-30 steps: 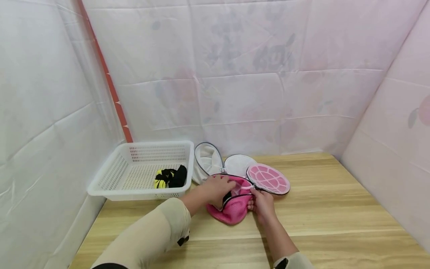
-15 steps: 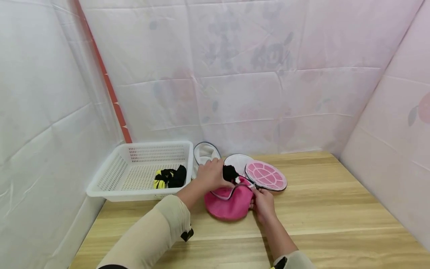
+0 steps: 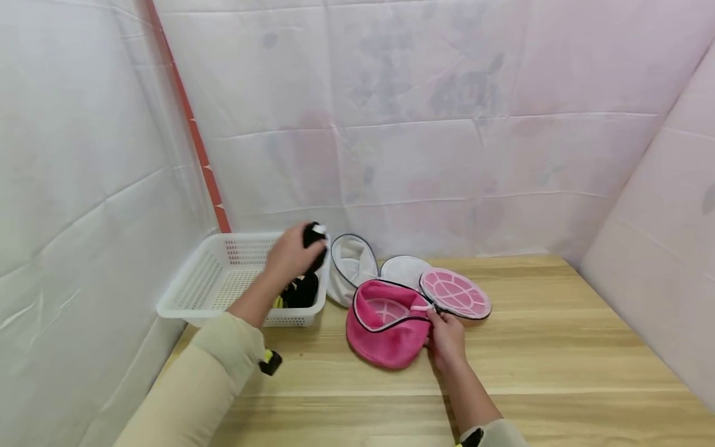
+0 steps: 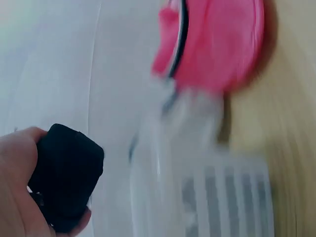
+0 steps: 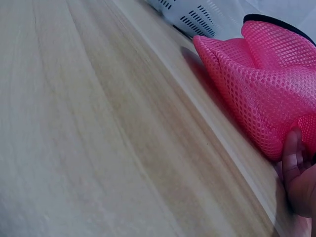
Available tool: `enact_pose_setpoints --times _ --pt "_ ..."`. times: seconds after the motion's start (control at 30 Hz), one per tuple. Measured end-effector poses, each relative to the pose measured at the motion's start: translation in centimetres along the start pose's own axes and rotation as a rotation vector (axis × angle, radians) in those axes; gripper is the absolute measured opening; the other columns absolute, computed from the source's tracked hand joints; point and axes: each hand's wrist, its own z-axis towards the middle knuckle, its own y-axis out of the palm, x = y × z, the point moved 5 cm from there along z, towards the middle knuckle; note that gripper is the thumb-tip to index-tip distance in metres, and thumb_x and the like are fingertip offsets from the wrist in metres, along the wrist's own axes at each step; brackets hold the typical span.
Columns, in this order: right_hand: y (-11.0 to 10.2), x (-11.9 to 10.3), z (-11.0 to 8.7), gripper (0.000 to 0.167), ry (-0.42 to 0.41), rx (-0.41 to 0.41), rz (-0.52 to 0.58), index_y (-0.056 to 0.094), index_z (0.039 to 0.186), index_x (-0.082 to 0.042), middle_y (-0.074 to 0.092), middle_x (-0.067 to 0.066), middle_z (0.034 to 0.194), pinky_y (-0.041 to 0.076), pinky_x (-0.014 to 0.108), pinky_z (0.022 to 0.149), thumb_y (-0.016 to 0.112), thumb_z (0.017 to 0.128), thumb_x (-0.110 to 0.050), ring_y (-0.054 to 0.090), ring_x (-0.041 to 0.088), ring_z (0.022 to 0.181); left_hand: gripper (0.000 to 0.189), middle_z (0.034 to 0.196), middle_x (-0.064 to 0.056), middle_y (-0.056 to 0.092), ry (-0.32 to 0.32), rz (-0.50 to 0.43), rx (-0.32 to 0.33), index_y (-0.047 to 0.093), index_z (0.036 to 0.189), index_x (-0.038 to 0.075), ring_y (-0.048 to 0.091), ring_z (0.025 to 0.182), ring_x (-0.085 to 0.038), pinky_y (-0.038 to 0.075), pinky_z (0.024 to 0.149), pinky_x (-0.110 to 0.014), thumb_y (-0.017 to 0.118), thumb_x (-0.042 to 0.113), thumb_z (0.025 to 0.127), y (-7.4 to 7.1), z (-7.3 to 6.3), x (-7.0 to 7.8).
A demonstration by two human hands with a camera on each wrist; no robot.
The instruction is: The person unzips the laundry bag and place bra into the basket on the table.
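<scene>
My left hand (image 3: 287, 256) grips a soft black cloth bundle (image 3: 314, 248) with a small white patch, held above the right end of the white plastic basket (image 3: 174, 310). In the left wrist view, thumb and fingers wrap round the black bundle (image 4: 69, 173). My right hand (image 3: 449, 343) pinches the right edge of a pink mesh laundry bag (image 3: 385, 349). Its zipped mouth gapes, showing the bare inside, and its round pink lid (image 3: 455, 293) lies folded out to the right. Black and yellow cloth (image 3: 303, 290) lies in the basket, partly hidden by my left arm.
Behind the pink bag, a white mesh laundry bag (image 3: 339, 282) stands unzipped, its round white lid (image 3: 403, 270) laid out beside it. Everything rests on a wooden table (image 3: 558, 347). White sheeting (image 3: 413, 155) closes off the back and both sides.
My left hand has drawn the black bundle out of the pink bag and carried it left over the basket. My right hand keeps its hold on the bag's edge.
</scene>
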Motion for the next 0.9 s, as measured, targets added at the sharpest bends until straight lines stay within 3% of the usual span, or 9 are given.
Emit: enact_pose_setpoints --times 0.13,0.27,0.33,0.43,0.5,0.57,0.63,0.77,0.9 --pt "-0.3 -0.1 -0.2 0.018 -0.007 0.008 0.001 0.049 0.096 -0.003 0.057 -0.009 0.062 0.052 0.022 0.044 0.055 0.100 -0.019 0.055 0.004 0.050 0.069 0.142 -0.025 0.049 -0.140 0.030 -0.068 0.037 0.148 0.010 0.050 0.125 -0.046 0.045 0.098 -0.062 0.049 0.054 0.096 -2.1 0.4 -6.8" --pt "-0.4 -0.1 -0.3 0.018 -0.006 0.007 0.010 0.050 0.097 -0.002 0.058 -0.009 0.062 0.052 0.022 0.044 0.056 0.100 -0.019 0.056 0.005 0.050 0.079 0.142 -0.037 0.041 -0.244 0.076 -0.230 0.026 0.147 -0.011 0.046 0.126 -0.051 0.043 0.102 -0.060 0.047 0.048 0.099 -2.0 -0.6 -11.9" --pt "-0.3 0.0 -0.4 0.018 -0.005 0.000 0.013 0.050 0.099 -0.001 0.058 -0.009 0.062 0.052 0.023 0.044 0.056 0.100 -0.019 0.056 0.005 0.049 0.069 0.121 -0.038 0.053 -0.277 0.095 -0.319 0.041 0.129 -0.018 0.057 0.110 -0.048 0.051 0.091 -0.055 0.047 0.044 0.100 -1.5 -1.3 -13.8" --pt "0.0 0.1 -0.4 0.018 -0.008 -0.015 0.009 0.051 0.100 -0.001 0.059 -0.009 0.062 0.052 0.023 0.044 0.055 0.100 -0.018 0.057 0.005 0.050 0.051 0.085 -0.025 0.058 -0.320 0.123 -0.414 0.053 0.094 -0.012 0.065 0.079 -0.036 0.058 0.069 -0.045 0.047 0.038 0.102 -0.9 -2.2 -15.9" --pt "0.3 0.3 -0.4 0.018 -0.007 -0.028 0.005 0.051 0.099 -0.001 0.059 -0.009 0.062 0.051 0.022 0.044 0.055 0.100 -0.018 0.057 0.005 0.050 0.047 0.081 -0.023 0.057 -0.361 0.130 -0.444 0.053 0.091 -0.011 0.065 0.067 -0.030 0.058 0.061 -0.041 0.045 0.034 0.104 -0.8 -2.7 -17.0" --pt "0.6 0.4 -0.4 0.018 -0.004 -0.033 0.001 0.051 0.099 -0.002 0.058 -0.009 0.062 0.051 0.022 0.044 0.055 0.100 -0.019 0.056 0.005 0.050 0.050 0.092 -0.029 0.059 -0.378 0.144 -0.448 0.053 0.105 -0.019 0.066 0.069 -0.030 0.059 0.062 -0.040 0.043 0.031 0.105 -0.9 -3.0 -17.9" --pt "0.8 0.5 -0.3 0.018 0.001 -0.038 -0.002 0.050 0.099 -0.001 0.058 -0.008 0.063 0.051 0.022 0.044 0.055 0.100 -0.019 0.056 0.005 0.050 0.055 0.112 -0.036 0.057 -0.374 0.175 -0.447 0.046 0.123 -0.023 0.067 0.077 -0.032 0.058 0.066 -0.040 0.040 0.029 0.106 -1.0 -3.2 -18.4" --pt "0.8 0.2 -0.4 0.025 0.011 -0.070 -0.056 0.052 0.107 0.002 0.059 -0.007 0.064 0.052 0.024 0.046 0.054 0.101 -0.023 0.057 0.005 0.052 0.061 0.126 -0.039 0.051 -0.380 0.167 -0.453 0.042 0.130 -0.023 0.064 0.092 -0.039 0.057 0.074 -0.044 0.031 0.032 0.107 -0.7 -3.3 -18.6" --pt "-0.2 -1.0 -0.4 0.045 0.036 -0.173 -0.302 0.059 0.105 0.005 0.063 0.001 0.063 0.056 0.029 0.047 0.051 0.101 -0.039 0.061 0.012 0.052 0.074 0.143 -0.040 0.036 -0.364 0.162 -0.404 0.028 0.142 -0.021 0.048 0.124 -0.051 0.047 0.100 -0.055 0.025 0.043 0.106 -1.0 -2.9 -17.6"
